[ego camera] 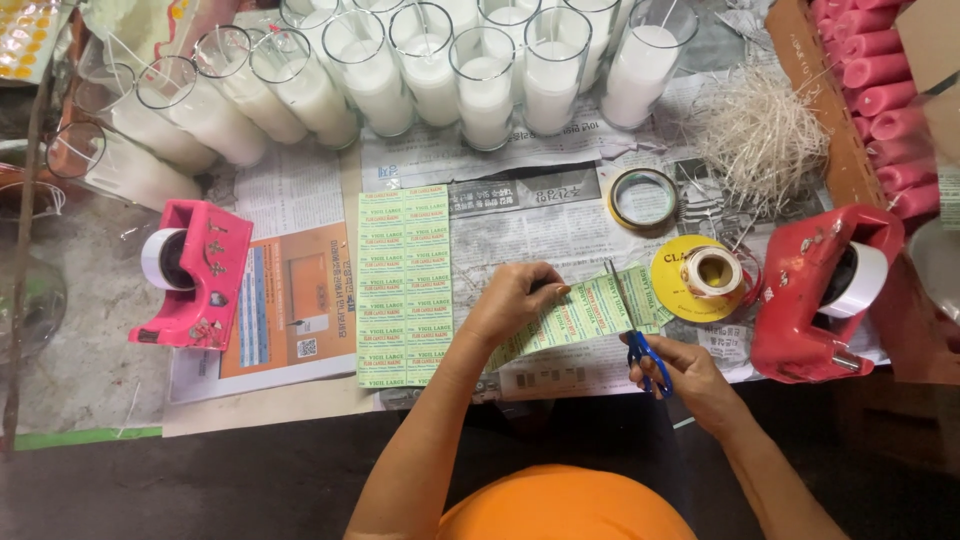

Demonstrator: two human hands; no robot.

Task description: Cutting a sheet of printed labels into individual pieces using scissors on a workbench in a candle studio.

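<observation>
Seen from above, a person sits at a table spread with newspaper (520, 205). Their left hand (515, 300) pinches one end of a strip of green labels (590, 312), fingers closed on it, holding it just above the paper at centre. Their right hand (680, 375) grips blue-handled scissors (630, 320), fingers through the loops, with the blades opened across the strip. A full sheet of green labels (403, 285) lies flat just left of the left hand. A pink tape dispenser (195, 275) stands further left, a red tape dispenser (825, 290) on the right. Near the scissors lie a yellow reel (700, 275) and a roll of clear tape (643, 198). Glass jars of white wax (485, 90) line the far edge, beside a heap of pale wicks (760, 135).
</observation>
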